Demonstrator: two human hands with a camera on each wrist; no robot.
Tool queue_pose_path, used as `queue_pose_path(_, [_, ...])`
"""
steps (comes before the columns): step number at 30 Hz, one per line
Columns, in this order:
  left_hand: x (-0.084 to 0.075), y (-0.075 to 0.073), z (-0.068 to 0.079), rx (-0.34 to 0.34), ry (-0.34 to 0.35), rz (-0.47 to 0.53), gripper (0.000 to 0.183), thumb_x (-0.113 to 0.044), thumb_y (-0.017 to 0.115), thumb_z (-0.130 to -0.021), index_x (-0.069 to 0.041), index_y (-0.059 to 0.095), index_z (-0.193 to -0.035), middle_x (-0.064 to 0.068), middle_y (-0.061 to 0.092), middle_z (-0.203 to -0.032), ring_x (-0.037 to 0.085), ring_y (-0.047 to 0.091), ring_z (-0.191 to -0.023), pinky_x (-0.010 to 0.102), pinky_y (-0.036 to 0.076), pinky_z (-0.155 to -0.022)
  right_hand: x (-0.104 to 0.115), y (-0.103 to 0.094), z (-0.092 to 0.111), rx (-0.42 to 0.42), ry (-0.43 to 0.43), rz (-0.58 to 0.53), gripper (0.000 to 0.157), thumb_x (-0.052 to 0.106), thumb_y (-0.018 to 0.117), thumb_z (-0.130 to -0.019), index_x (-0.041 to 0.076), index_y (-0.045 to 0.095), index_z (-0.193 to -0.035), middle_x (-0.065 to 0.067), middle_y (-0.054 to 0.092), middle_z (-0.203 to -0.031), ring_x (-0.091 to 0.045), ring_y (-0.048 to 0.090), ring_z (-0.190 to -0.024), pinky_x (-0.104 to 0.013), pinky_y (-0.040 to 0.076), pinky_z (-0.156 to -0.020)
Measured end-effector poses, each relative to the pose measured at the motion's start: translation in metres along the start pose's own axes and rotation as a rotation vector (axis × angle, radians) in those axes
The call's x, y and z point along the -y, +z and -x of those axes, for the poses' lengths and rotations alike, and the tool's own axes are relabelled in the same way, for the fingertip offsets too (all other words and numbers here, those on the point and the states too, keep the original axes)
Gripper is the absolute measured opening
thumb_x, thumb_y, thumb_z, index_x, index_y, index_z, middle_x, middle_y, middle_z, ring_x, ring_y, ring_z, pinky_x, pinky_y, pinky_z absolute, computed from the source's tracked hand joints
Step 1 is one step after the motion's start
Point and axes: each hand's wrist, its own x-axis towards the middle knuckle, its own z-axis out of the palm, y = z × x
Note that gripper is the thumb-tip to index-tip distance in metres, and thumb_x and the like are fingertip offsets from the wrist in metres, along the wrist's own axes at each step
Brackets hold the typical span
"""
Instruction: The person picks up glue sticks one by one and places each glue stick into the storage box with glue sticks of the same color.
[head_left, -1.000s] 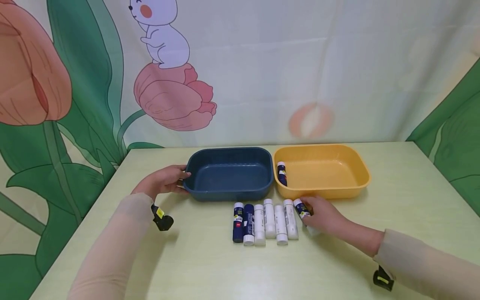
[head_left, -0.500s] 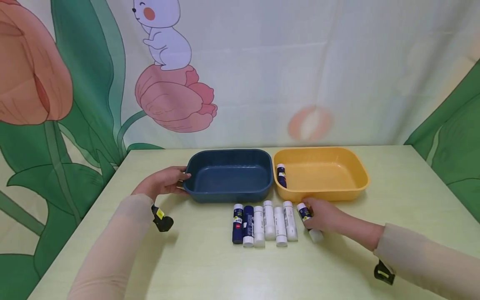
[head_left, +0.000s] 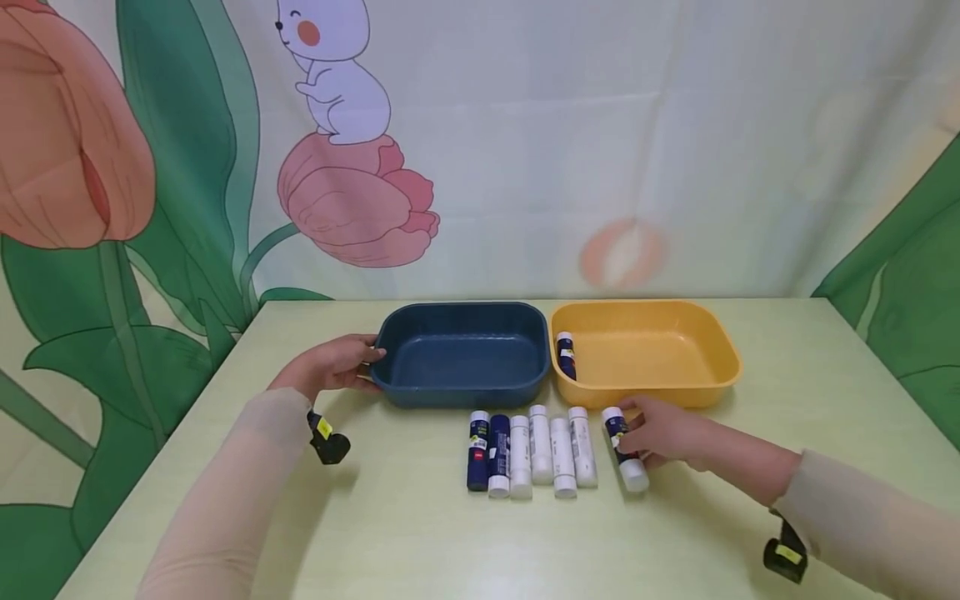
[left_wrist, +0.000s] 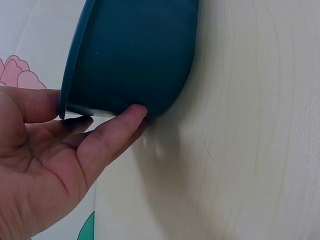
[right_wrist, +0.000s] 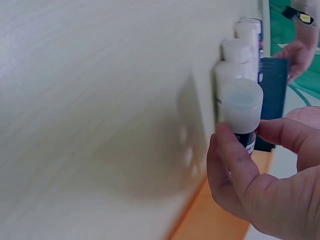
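My left hand [head_left: 336, 364] holds the dark blue plastic bin [head_left: 459, 398] at its left end, thumb at the rim and fingers against the outer wall. In front of the yellow bin [head_left: 645, 393], my right hand [head_left: 663, 432] pinches a navy glue stick [head_left: 616, 427] with white ends between thumb and fingers. The right wrist view shows the held stick's translucent white end [right_wrist: 241, 106] toward the camera. Left of that hand lies a row of several glue sticks, including a navy one [head_left: 478, 454] and a white one [head_left: 582, 450].
Another navy glue stick [head_left: 566, 357] leans inside the yellow bin at its left end. Both bins stand side by side at the back of the pale table [head_left: 420, 542]. Behind them hangs a printed curtain [head_left: 510, 167] with flowers and a white animal.
My right hand has drawn the navy glue stick rightward, away from the row, and more of it shows now. The left hand stays at the blue bin. The head view has shifted slightly.
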Motion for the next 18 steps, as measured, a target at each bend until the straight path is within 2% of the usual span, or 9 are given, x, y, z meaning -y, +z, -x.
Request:
queue_pose_path(10, [0.0, 0.0, -0.001, 0.0, -0.009, -0.008, 0.058, -0.012, 0.028, -0.113, -0.001, 0.001, -0.164, 0.029, 0.02, -0.167, 0.042, 0.04, -0.141, 0.055, 0.042, -0.118, 0.027, -0.031, 0.021, 0.03, -0.021, -0.054, 0.069, 0.007, 0.063, -0.096, -0.003, 0.027, -0.153, -0.015, 0.053, -0.119, -0.02, 0.062, -0.099, -0.032, 0.064, -0.085])
queue_pose_path(18, [0.0, 0.0, -0.001, -0.003, -0.003, -0.029, 0.057, -0.011, 0.027, -0.113, -0.001, 0.003, -0.164, 0.031, 0.023, -0.165, 0.04, 0.044, -0.138, 0.054, 0.042, -0.117, 0.051, -0.058, 0.03, 0.05, -0.067, -0.092, 0.074, 0.01, 0.059, -0.099, -0.002, 0.016, -0.159, -0.019, 0.047, -0.134, -0.017, 0.063, -0.102, -0.027, 0.062, -0.086])
